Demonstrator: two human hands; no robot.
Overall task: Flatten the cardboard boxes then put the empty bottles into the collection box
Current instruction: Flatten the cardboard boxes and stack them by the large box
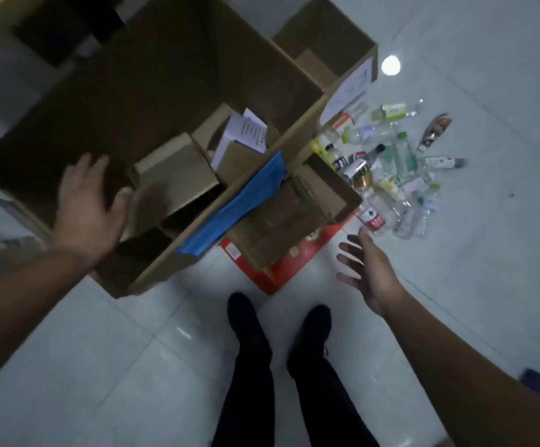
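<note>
I see a big brown box (152, 101), open, with smaller cardboard pieces (178, 175) inside. A smaller open box (294, 214) beside it rests on red cardboard (281, 269). Empty bottles (391, 175) lie heaped on the floor (487, 253) nearby.

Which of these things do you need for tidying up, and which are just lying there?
For the job: big cardboard box, small boxes inside it, red box, bottles, far open box.
Just lying about: white booklet, blue sheet.
</note>
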